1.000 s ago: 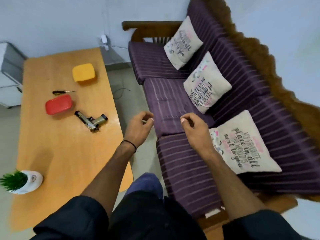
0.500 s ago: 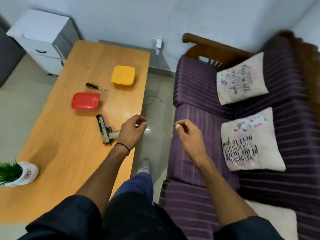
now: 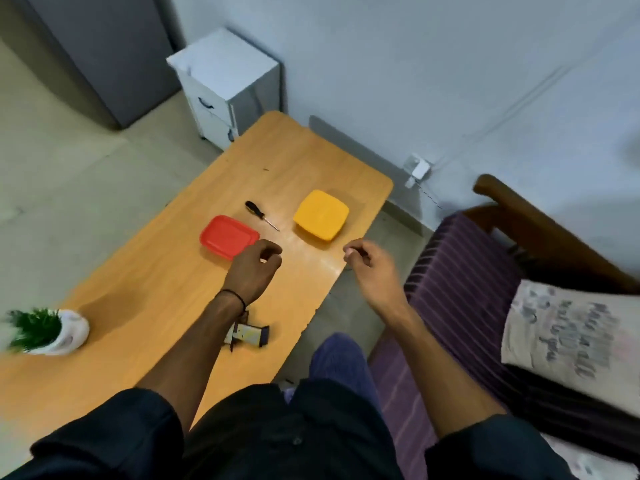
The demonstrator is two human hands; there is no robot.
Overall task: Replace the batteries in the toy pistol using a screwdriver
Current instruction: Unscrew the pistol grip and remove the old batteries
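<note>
Left hand (image 3: 254, 268) and right hand (image 3: 372, 268) loose, empty — my forearm half-hides the toy pistol (image 3: 249, 336); I could sweep it off the desk (image 3: 138, 289).

Both forearms stretch forward, side by side. The left hand (image 3: 254, 270) and right hand (image 3: 372, 268) hang loosely curled, holding nothing; a black band (image 3: 231, 296) circles the left wrist.

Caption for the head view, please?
Empty left hand over table, right hand off its edge; toy pistol under the forearm, screwdriver between red box and yellow box.
</note>
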